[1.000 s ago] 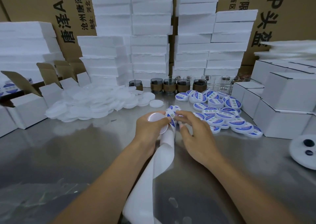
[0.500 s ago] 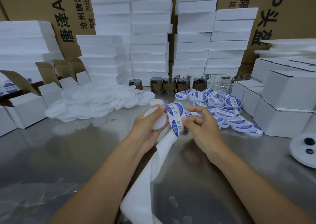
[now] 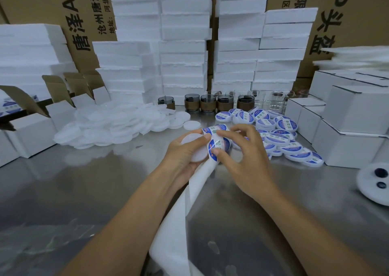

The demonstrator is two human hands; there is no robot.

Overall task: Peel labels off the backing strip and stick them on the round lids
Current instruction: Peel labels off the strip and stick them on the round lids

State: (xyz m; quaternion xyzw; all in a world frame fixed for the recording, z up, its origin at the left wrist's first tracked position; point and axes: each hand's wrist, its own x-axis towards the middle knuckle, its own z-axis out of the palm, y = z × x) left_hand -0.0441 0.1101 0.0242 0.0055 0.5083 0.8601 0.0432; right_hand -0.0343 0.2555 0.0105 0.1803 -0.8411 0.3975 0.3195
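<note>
Peeling step in hand, head view. The left hand (image 3: 183, 151) has its grip clenched round a blank lid (image 3: 194, 147), flat face up, held above the desk (image 3: 84, 191) at centre. The backing strip (image 3: 174, 233) runs from just right of that lid down under the left palm toward the near edge. The right hand (image 3: 248, 162) has its grip pinching the blue-and-white label (image 3: 220, 146) at the strip's bent top, forefinger on the far edge and thumb on the near edge. Cannot tell whether the label has lifted off yet.

Judgement: label not yet on lid. The next move calls for drawing the label free without creasing it, centring it over the lid just beside it, and pressing it flat.

Labelled lids (image 3: 280, 137) are heaped right of the hands; unlabelled lids (image 3: 109, 126) are heaped far left.

Versus 0.5 s ago: the right hand has closed in over the label, which then faced the camera uncovered. The lid is unchanged in the left grip.
</note>
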